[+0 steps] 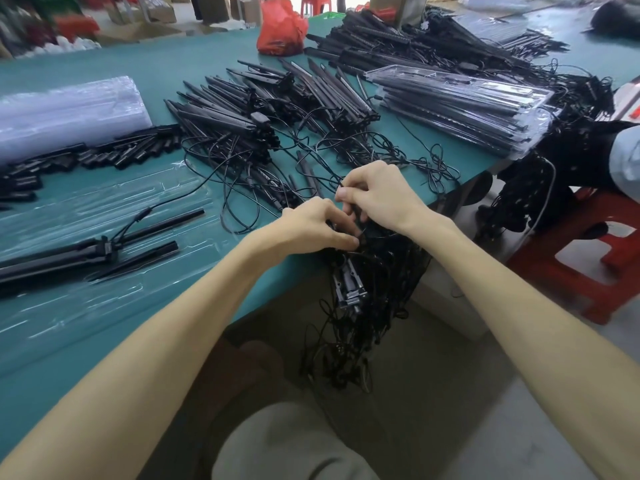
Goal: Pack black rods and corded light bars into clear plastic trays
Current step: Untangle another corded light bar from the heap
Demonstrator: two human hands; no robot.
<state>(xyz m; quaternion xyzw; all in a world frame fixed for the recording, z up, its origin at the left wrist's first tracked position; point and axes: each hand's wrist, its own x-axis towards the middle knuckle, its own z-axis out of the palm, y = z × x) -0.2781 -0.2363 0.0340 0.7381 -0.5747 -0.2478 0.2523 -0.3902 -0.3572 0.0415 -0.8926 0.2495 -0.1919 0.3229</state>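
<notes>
Black tangled cords (377,265) sit pinched in my left hand (311,226) and right hand (377,195), probably freeing a light bar (349,285) bound next for the clear tray (156,188) to their left.

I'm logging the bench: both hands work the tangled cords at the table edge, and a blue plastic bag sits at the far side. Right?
Not quite: the head view shows the plastic bag at the far side is red, not blue. The left hand and right hand do work the tangled cords at the edge of the table.
</notes>
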